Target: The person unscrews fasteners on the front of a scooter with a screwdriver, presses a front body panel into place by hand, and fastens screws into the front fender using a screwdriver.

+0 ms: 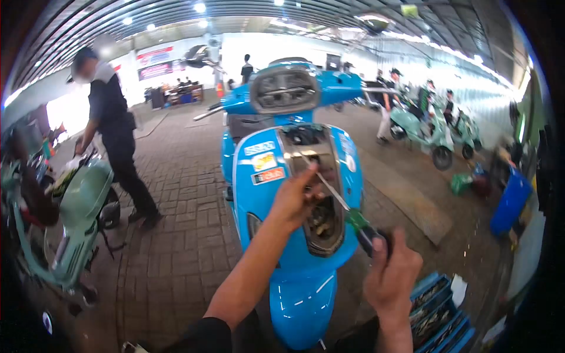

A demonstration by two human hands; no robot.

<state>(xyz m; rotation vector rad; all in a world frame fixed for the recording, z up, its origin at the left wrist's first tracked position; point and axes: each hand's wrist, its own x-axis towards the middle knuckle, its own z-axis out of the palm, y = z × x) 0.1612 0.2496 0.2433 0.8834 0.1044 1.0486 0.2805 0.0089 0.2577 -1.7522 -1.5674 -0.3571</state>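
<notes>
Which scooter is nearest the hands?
The glossy blue scooter straight ahead, with stickers on its front. The pale green scooters stand farther off, left and right.

I see a smooth, glossy painted surface on the blue scooter (282, 229), with bright reflections along its front fender (303, 306). The screwdriver's shaft (332, 191) looks like shiny metal, its green-and-black handle (365, 229) like plastic. I read the floor (176, 235) as rough, matt paving blocks. The ceiling (247, 15) shows ribbed metal sheeting; the dark sleeve (206, 336) is matt cloth, and the pale green scooter (88, 188) has a smooth sheen.
</notes>
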